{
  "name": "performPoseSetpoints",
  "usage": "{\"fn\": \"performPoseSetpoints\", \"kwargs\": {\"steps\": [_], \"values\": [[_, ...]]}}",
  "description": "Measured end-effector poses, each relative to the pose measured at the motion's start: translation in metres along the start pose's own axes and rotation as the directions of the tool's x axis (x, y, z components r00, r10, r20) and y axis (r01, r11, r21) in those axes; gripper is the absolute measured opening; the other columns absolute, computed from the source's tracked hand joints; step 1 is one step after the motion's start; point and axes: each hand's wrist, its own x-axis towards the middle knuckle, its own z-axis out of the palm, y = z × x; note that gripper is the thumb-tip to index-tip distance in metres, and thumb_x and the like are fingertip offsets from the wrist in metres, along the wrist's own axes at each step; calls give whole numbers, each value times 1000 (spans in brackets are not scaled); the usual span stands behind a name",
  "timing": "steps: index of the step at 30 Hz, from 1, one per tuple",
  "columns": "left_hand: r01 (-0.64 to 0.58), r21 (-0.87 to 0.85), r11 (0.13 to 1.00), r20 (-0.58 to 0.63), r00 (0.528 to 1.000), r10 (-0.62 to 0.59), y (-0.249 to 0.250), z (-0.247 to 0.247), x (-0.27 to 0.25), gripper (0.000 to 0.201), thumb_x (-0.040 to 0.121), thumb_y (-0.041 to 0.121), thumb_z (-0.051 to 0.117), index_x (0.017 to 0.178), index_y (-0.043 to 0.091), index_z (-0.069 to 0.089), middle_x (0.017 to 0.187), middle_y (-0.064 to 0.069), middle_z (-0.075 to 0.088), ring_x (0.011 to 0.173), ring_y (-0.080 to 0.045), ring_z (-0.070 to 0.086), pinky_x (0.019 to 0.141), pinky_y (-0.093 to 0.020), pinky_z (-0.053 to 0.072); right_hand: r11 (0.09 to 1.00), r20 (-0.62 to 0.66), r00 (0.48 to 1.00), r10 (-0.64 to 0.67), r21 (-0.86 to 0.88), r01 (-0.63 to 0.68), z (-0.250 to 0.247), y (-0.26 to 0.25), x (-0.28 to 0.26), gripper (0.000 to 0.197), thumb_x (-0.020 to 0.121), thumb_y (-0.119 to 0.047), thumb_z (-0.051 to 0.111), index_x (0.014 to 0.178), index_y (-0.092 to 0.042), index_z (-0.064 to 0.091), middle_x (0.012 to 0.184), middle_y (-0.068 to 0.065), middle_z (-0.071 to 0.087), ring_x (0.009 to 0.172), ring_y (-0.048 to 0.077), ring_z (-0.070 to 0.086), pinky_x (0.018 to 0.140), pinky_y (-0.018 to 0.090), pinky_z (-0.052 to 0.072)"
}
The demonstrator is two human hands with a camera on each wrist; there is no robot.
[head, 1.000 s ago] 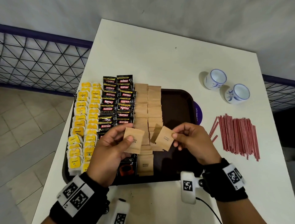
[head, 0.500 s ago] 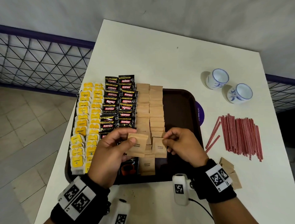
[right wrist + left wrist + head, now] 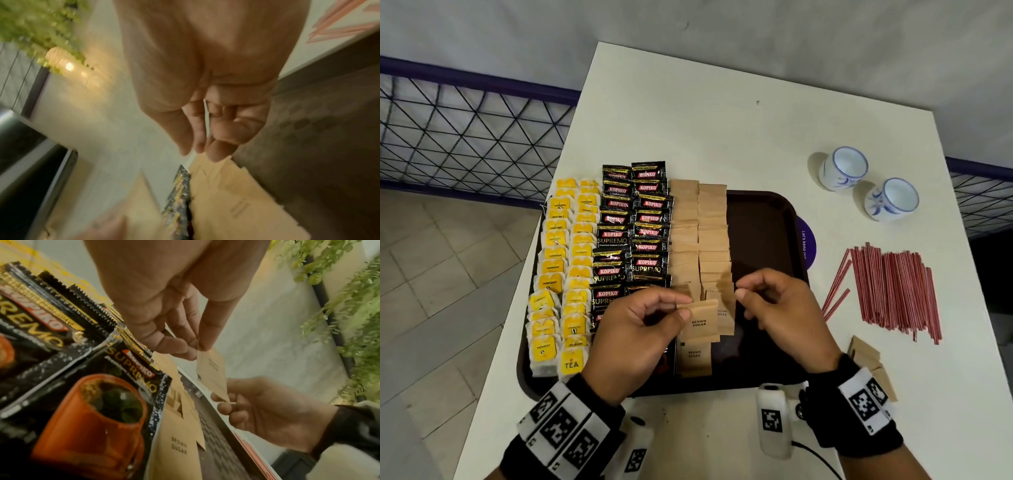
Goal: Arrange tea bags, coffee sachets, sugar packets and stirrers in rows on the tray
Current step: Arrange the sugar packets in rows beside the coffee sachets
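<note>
A dark tray (image 3: 763, 233) carries two columns each of yellow tea bags (image 3: 565, 274), black coffee sachets (image 3: 633, 233) and brown sugar packets (image 3: 698, 233). My left hand (image 3: 683, 308) pinches one brown sugar packet (image 3: 700, 325) by its top edge, just above the near end of the first sugar column. That pinch (image 3: 197, 350) shows in the left wrist view. My right hand (image 3: 739, 294) has curled fingers and pinches the upper right corner of another sugar packet (image 3: 725, 317), which is low over the second column's near end. Red stirrers (image 3: 893, 287) lie on the table to the right.
A few loose sugar packets (image 3: 866, 356) lie on the white table by my right wrist. Two white and blue cups (image 3: 844, 168) stand at the back right. A purple disc (image 3: 808, 243) pokes out from under the tray's right rim. A mesh railing runs along the left.
Both hands came down toward the tray. The right hand carried its packet left and down to the second sugar column. The left hand's packet moved right, toward the first column.
</note>
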Motion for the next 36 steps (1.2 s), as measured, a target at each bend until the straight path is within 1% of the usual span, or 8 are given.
{"fn": "performPoseSetpoints", "kwargs": {"steps": [3,6,13,20,27,31,33,36], "values": [[-15,24,1000,21,1000,15,2,5,2,24,85,2,75,89,26,78,87,6,78,85,-8,72,74,-20,56,971,177,983,-49,240,5,-2,-12,-16,15,87,-9,74,101,-13,73,81,3,70,65,15,64,51,25,47],[-20,41,999,63,998,17,3,12,4,22,85,3,75,91,24,78,87,4,77,83,-10,72,72,-24,57,976,253,965,-72,218,16,3,-7,-20,13,85,-3,74,97,-8,71,80,4,68,63,15,65,48,24,47],[-31,124,992,61,998,23,3,7,-2,21,88,7,72,99,25,76,93,12,77,95,-4,72,87,-27,57,989,173,982,78,107,-98,-8,21,-11,9,93,2,63,95,-2,71,75,19,71,60,16,64,52,22,52],[-26,168,986,50,999,17,-6,-7,-9,22,89,7,72,98,27,76,94,11,77,90,-10,73,88,-41,58,985,131,983,130,99,-144,6,31,-5,5,92,0,66,95,-2,68,72,15,67,57,18,65,52,26,55],[4,163,987,92,996,-19,-6,-1,-16,21,89,8,72,97,27,75,91,11,77,88,-6,72,83,-41,60,988,-149,980,133,-53,-143,-15,37,-19,16,85,-23,77,96,-30,67,83,-5,69,73,11,70,67,27,54],[-71,264,962,249,969,4,-5,14,-18,23,88,12,74,98,32,75,94,18,75,96,0,69,90,-29,55,972,-391,911,129,-130,-194,-53,54,-52,26,81,-26,80,103,-27,67,100,-8,66,86,7,64,73,20,48],[-151,312,938,329,943,42,-5,24,-19,22,88,14,74,99,33,75,95,18,74,96,-1,68,89,-26,54,944,-485,865,128,-207,-256,-69,66,-68,35,78,-28,82,108,-26,64,110,-3,59,90,14,62,75,23,48],[-267,368,891,425,900,94,-8,47,-27,21,88,14,74,101,30,76,95,15,72,95,-2,68,86,-20,53,845,-507,817,273,-279,-455,-84,87,-86,56,76,-41,81,122,-18,59,107,3,42,112,34,52,96,40,45]]}}
